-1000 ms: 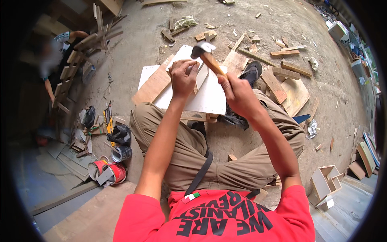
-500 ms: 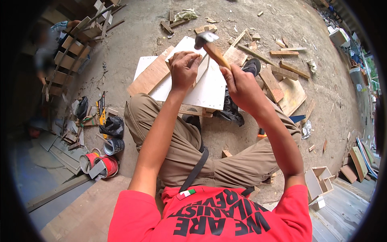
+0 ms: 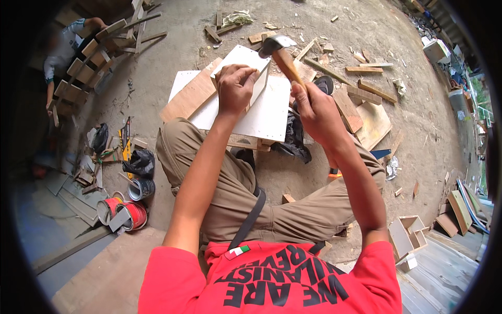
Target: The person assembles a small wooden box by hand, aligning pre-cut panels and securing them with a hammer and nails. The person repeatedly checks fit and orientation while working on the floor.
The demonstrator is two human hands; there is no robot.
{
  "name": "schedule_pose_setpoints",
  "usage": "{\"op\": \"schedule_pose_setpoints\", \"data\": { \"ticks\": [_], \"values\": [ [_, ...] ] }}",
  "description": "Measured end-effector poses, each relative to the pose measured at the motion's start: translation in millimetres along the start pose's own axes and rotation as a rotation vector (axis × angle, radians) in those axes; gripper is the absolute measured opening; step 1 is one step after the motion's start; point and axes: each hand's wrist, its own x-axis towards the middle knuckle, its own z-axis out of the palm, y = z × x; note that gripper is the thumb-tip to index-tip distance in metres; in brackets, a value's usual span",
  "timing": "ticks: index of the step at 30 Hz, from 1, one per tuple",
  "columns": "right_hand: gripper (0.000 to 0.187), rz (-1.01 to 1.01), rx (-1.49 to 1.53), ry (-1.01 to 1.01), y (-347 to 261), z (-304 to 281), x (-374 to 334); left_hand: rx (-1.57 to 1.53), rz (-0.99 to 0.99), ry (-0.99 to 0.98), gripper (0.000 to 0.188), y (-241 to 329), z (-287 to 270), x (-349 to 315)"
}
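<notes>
My right hand (image 3: 318, 112) is closed round the wooden handle of a claw hammer (image 3: 287, 64), whose metal head is raised in the air just right of my left hand. My left hand (image 3: 236, 86) rests on a small white-faced wooden box (image 3: 241, 56), thumb and fingers pinched together near its edge. Whatever they pinch is too small or hidden to make out. Beneath the box lies a larger white board (image 3: 266, 121), with a plywood strip (image 3: 191, 97) along its left side.
Wood offcuts (image 3: 361, 102) lie to the right beside a sandal (image 3: 324, 83). A black plastic bag (image 3: 297, 144) sits near the board. Paint cans (image 3: 135, 215) and a yellow handsaw (image 3: 125, 138) are at left. Far left, another person (image 3: 65, 52) handles a wooden frame (image 3: 86, 68).
The hammer head has shifted slightly up and right, away from my left hand. My left hand stays pinched on the box. The person at far left has moved and shows more clearly.
</notes>
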Motion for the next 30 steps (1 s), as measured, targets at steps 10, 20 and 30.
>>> {"op": "schedule_pose_setpoints", "data": {
  "ticks": [10, 20, 30],
  "values": [
    [0.029, 0.086, 0.422, 0.074, 33, 16, -33, -0.169, -0.403, -0.085, 0.033, -14, -27, 56],
    [0.032, -0.104, 0.079, 0.008, -12, 4, -21, 0.447, -0.623, -0.604, 0.067, -20, 0, 94],
    [0.03, -0.062, -0.011, -0.005, -27, -1, -18, 0.431, -0.62, -0.574, 0.069, -20, -1, 92]
  ]
}}
